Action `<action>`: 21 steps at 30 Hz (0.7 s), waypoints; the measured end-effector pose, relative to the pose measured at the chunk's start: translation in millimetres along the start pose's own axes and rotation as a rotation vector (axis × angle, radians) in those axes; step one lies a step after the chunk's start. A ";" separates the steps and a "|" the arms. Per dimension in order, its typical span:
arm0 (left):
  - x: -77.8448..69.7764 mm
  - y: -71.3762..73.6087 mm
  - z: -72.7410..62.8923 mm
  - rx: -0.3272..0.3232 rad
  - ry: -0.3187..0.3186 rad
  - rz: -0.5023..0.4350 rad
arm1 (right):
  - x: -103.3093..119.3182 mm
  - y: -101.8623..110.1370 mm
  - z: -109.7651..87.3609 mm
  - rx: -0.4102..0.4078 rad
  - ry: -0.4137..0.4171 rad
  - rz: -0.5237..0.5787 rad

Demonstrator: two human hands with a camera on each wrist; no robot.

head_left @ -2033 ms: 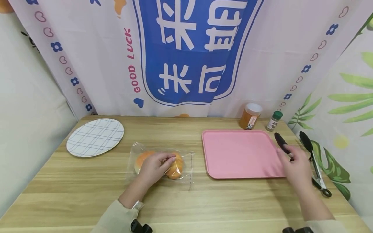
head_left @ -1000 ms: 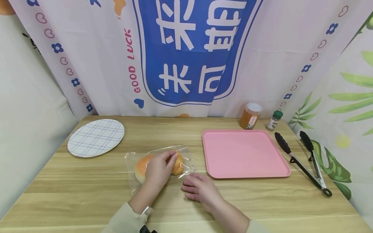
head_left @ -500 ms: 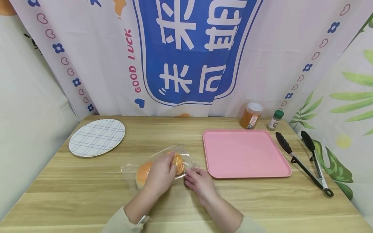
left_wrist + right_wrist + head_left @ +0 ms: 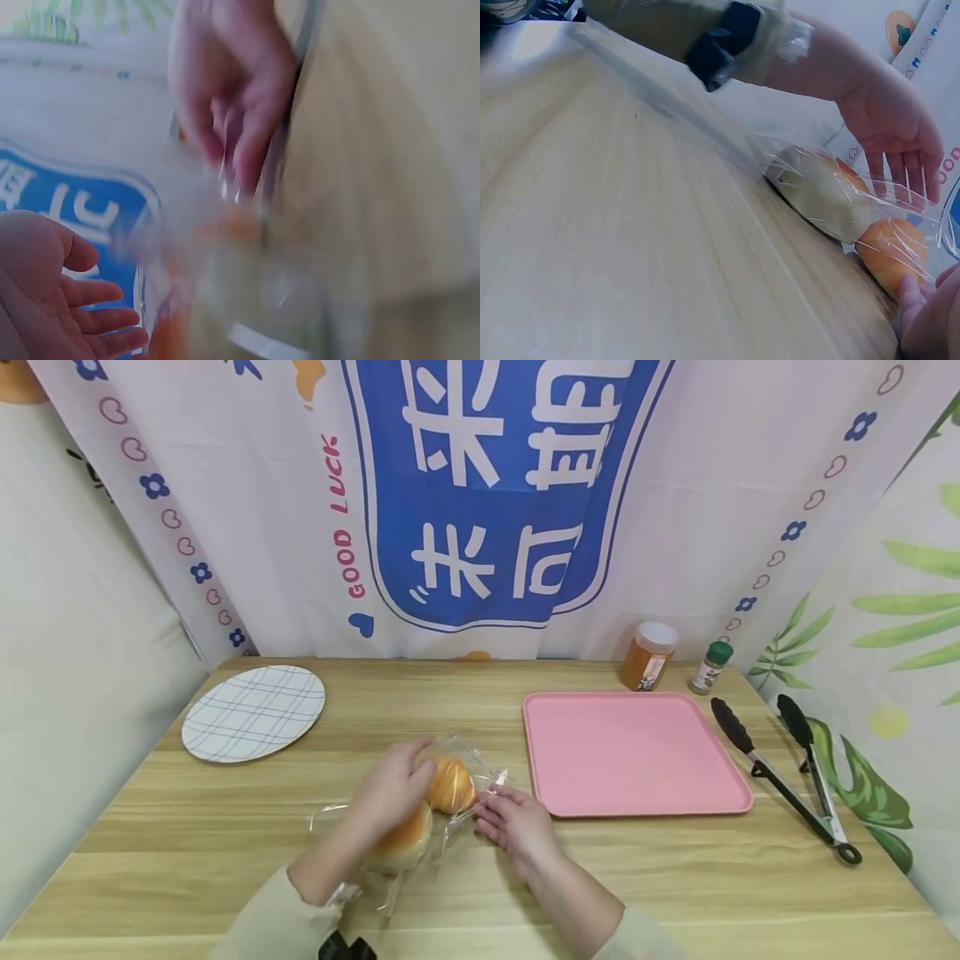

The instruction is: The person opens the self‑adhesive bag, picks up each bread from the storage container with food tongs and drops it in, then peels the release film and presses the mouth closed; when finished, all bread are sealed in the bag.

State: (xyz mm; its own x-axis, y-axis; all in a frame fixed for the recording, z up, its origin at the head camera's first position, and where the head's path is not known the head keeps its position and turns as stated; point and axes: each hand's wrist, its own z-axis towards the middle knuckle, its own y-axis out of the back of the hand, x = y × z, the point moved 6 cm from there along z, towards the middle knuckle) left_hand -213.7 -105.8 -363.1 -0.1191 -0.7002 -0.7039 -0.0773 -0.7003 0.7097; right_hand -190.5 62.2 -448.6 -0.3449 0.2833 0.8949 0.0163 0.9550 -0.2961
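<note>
A clear plastic bag [image 4: 463, 750] holds a larger round bun [image 4: 405, 845] and a smaller, ridged bread roll [image 4: 452, 785]. My right hand [image 4: 522, 831] pinches the bag's right end between thumb and fingers, beside the smaller roll. My left hand [image 4: 393, 789] is over the bun's far left side in the head view. In the right wrist view the left hand [image 4: 900, 142] has its fingers loosely straight behind the bag [image 4: 821, 187]. Blur softens the bag in the left wrist view, where the left hand [image 4: 60, 292] appears at the side with fingers spread.
A pink tray [image 4: 637, 756] lies right of the bag, with black-tipped tongs [image 4: 795, 806] beyond it. Behind the tray stand a honey-coloured jar [image 4: 648, 657] and a green-capped spice bottle [image 4: 710, 668]. A checked plate [image 4: 253, 714] sits at the back left of the wooden table [image 4: 187, 860].
My right hand came from near the tongs to the bag's right end and took hold of it. The bag has turned, its bun end swinging nearer. My left hand has let go and shifted left.
</note>
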 end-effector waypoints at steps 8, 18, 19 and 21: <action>35.3 0.8 45.7 0.080 0.134 0.007 | -1.6 2.2 -0.2 -0.023 -0.009 0.032; 58.3 -18.8 67.2 0.090 0.229 -0.049 | -2.4 -0.3 -0.6 -0.008 -0.015 -0.004; 59.0 -19.7 67.2 0.088 0.234 -0.069 | -2.0 -0.1 -0.3 -0.012 -0.010 -0.007; 59.8 -19.8 67.3 0.075 0.234 -0.099 | -0.5 1.3 1.1 -0.030 0.004 -0.008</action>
State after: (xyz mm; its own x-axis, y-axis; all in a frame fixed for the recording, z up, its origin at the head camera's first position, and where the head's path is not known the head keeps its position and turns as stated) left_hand -285.9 -124.4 -417.2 0.1243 -0.6483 -0.7512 -0.1516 -0.7606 0.6313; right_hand -191.4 63.2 -449.8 -0.3413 0.2760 0.8985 0.0417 0.9594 -0.2789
